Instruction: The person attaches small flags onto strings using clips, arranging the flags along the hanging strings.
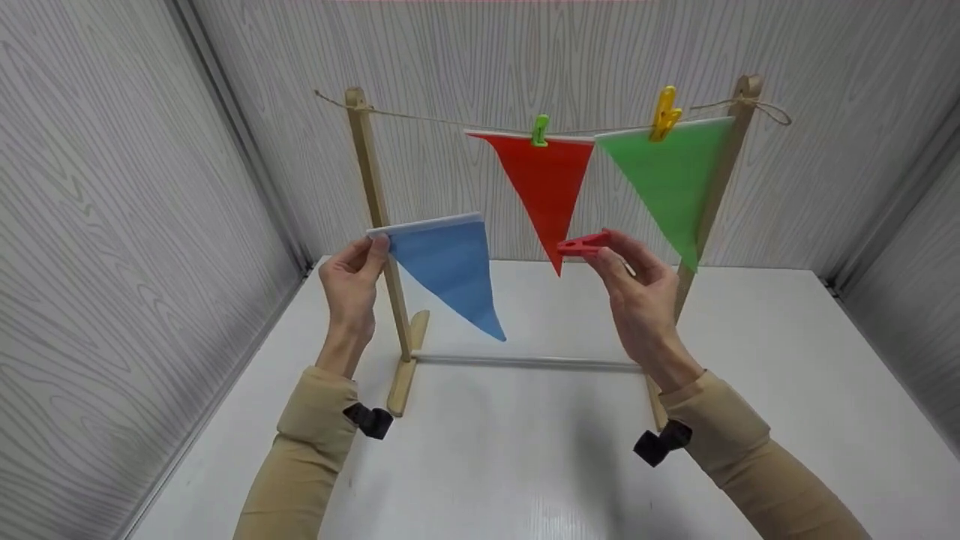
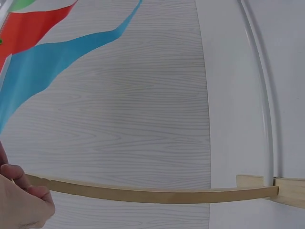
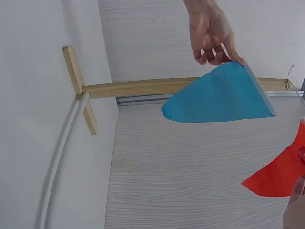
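My left hand [image 1: 352,281] pinches the upper left corner of a blue triangular pennant [image 1: 450,251], which hangs point down in front of the rack's left post. In the right wrist view the same blue pennant [image 3: 219,95] dangles from those fingertips. My right hand [image 1: 641,300] holds a red clothespin [image 1: 583,244] between thumb and fingers, its nose toward the left. Behind that clothespin is the tip of a red pennant [image 1: 546,176], held on the string [image 1: 431,120] by a green clothespin [image 1: 540,130]. A yellow clothespin [image 1: 664,114] fixes a green pennant [image 1: 660,165] at the right.
Two wooden posts, left [image 1: 369,161] and right [image 1: 731,157], carry the string, tied near their tops. A pale crossbar [image 1: 525,363] joins their feet on the white table [image 1: 487,457]. Wood-grain panels [image 1: 600,60] stand behind and at both sides.
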`<state>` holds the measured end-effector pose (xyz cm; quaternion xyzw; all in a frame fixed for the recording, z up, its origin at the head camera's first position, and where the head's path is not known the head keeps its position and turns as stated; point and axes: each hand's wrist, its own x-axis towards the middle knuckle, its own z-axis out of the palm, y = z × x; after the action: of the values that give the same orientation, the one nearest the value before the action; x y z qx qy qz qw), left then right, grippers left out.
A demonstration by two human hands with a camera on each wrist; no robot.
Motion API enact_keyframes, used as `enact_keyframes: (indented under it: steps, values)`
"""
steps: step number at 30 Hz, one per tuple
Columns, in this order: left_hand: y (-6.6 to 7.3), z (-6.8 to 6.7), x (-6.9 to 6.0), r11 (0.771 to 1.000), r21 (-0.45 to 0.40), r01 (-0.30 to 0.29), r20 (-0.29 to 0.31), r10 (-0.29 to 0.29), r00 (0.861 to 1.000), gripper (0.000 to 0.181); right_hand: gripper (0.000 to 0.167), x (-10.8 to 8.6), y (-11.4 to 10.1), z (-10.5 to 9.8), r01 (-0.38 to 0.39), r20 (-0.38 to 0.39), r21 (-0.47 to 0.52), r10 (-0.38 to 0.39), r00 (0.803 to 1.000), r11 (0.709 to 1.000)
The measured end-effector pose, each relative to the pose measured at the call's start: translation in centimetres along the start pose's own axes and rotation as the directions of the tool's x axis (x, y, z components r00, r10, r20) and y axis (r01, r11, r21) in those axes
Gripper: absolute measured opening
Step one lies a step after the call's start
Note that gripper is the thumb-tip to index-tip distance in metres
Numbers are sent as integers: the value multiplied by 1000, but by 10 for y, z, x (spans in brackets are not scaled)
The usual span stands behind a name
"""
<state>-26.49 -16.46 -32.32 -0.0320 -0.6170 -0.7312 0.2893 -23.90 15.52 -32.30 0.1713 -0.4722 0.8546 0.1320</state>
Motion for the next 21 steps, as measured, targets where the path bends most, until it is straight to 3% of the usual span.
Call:
enact_keyframes:
  steps: [10,16,21]
  values:
    - [19,-1,12,1000,19,-15,-15,15,1000,18,28,19,-6,35,86,52,-163,-79,996,983]
    - [29,0,19,1000,6,-28,-52,28,998,17,28,31,-10,54,197,100,-270,-176,979,943]
    - [37,3,24,998,42,-40,-58,43,997,20,27,40,-13,68,262,134,-359,-228,964,896]
